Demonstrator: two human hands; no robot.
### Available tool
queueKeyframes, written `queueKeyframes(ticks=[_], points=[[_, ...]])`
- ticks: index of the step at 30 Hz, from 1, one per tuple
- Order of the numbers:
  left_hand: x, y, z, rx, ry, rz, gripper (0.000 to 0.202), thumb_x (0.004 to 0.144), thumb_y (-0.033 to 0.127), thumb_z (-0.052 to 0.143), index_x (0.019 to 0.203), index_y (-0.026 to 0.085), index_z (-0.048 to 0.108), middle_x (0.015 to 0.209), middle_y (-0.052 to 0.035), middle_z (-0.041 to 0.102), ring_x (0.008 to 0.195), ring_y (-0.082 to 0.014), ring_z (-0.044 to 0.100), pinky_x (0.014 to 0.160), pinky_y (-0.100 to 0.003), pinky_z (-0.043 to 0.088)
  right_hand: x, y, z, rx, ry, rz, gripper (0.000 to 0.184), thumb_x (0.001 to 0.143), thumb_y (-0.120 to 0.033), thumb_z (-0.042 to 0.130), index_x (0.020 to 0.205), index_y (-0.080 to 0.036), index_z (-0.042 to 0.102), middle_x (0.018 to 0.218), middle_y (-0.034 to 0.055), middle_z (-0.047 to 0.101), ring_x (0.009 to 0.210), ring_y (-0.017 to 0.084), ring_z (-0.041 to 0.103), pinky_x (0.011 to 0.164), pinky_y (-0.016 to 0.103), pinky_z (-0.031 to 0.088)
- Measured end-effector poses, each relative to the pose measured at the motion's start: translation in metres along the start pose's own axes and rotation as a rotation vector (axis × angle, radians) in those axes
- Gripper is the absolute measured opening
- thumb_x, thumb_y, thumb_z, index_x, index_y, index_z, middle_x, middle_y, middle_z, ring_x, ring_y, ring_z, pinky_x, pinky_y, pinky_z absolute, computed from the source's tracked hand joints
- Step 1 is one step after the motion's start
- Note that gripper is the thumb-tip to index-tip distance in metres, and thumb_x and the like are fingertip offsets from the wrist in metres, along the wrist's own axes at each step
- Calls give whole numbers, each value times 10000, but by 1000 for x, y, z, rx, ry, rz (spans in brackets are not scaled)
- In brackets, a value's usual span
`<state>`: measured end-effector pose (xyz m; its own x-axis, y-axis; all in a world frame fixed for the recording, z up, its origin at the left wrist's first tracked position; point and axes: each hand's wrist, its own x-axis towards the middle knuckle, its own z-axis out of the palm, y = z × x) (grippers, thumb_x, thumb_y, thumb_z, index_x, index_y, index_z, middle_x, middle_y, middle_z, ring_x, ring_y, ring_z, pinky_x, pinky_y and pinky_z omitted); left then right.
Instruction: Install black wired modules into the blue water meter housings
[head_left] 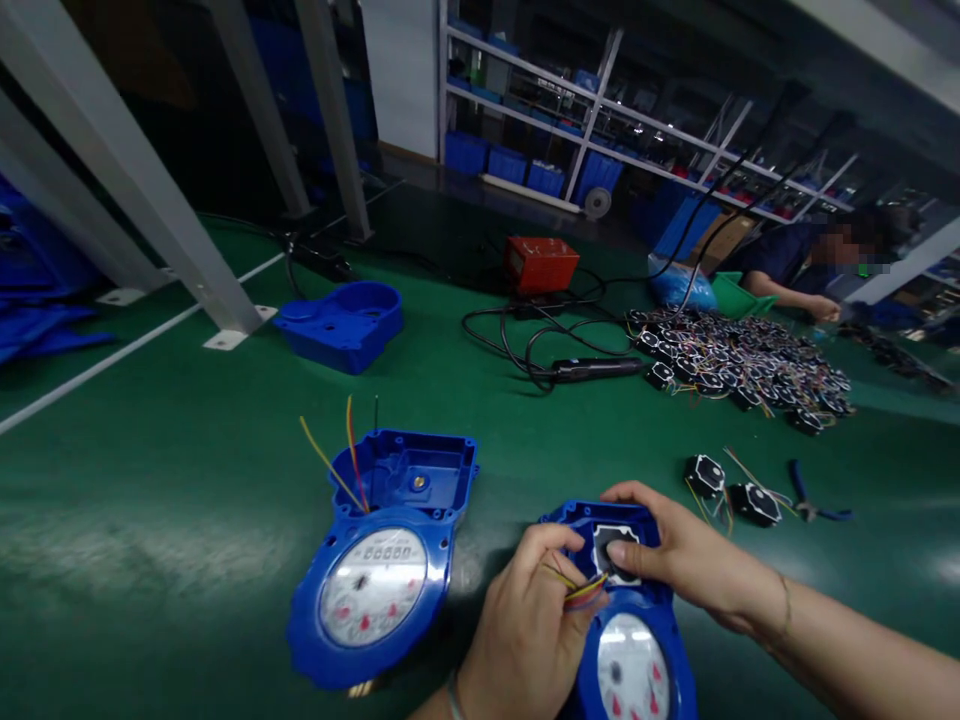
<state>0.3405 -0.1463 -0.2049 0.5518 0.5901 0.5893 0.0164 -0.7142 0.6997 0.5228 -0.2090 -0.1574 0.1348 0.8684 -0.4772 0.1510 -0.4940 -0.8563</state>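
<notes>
In front of me lies a blue water meter (679,660) with a round dial and a box-shaped compartment at its far end. A black motor with a white-edged top (609,540) sits in that compartment. My right hand (675,555) is closed around the compartment's far right side, its thumb pressing on the motor. Yellow, red and other coloured wires (583,592) are pinched in my left hand (525,620), just left of the motor. To the left stands a second blue water meter (311,620), its compartment uncovered, with yellow and red wires sticking up.
A blue cover (352,325) lies at back left. Two loose motors (756,503) and blue-handled pliers (806,500) lie at right, before a motor pile (739,365). A black pen-shaped tool (596,369) trails cable near an orange box (540,264). A person (787,260) works beyond.
</notes>
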Motion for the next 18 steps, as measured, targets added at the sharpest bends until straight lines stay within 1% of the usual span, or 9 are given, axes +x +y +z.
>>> queueKeyframes(ticks=[3,5,7,10,13,14,16,18], points=[[0,-3,1,-17,0,6,239,984,298,361,833,177,500,864,-41,557,777,-119,584,691,-214,497,4,-2,-6,-28,-31,18,498,708,-428,702,1013,-111,469,822,32,547,706,143,485,623,234,390],[0,-6,1,-13,-17,13,227,986,297,357,846,182,493,847,-29,546,785,-116,576,695,-204,486,7,0,-10,-61,-21,24,452,697,-391,701,983,-117,484,771,10,538,659,127,460,576,215,365],[2,-8,0,-6,-38,23,212,985,281,358,842,189,483,823,-14,534,753,-105,568,674,-194,475,12,3,-12,-102,-7,17,396,696,-346,697,955,-129,493,728,-6,534,624,119,443,538,204,342],[5,-12,-3,9,-61,29,165,963,232,381,835,198,480,816,-4,527,708,-93,565,635,-183,464,17,9,-12,-150,22,-21,333,707,-296,692,934,-148,498,741,-4,565,631,127,468,537,204,365],[9,-13,-4,48,-63,53,136,924,174,415,810,202,485,820,-3,536,705,-90,576,629,-174,468,18,12,-8,-230,85,-85,318,723,-292,705,950,-156,529,746,-1,578,646,141,499,539,207,393],[10,-13,-3,64,-62,65,136,913,159,424,803,202,490,817,-4,542,713,-93,581,635,-172,473,17,12,-9,-266,109,-119,331,724,-301,716,967,-156,544,766,4,581,666,147,512,556,213,410],[13,-11,-3,85,-63,86,136,903,144,433,804,200,507,824,-7,559,738,-98,593,652,-167,483,13,13,-15,-339,154,-218,384,741,-331,722,1049,-168,559,890,22,591,785,166,548,671,244,463],[15,-8,-4,83,-74,79,138,907,148,433,815,199,523,850,-11,574,775,-100,602,672,-161,493,9,16,-34,-405,242,-320,401,838,-371,632,1175,-186,518,1067,48,556,945,177,540,828,286,466]])
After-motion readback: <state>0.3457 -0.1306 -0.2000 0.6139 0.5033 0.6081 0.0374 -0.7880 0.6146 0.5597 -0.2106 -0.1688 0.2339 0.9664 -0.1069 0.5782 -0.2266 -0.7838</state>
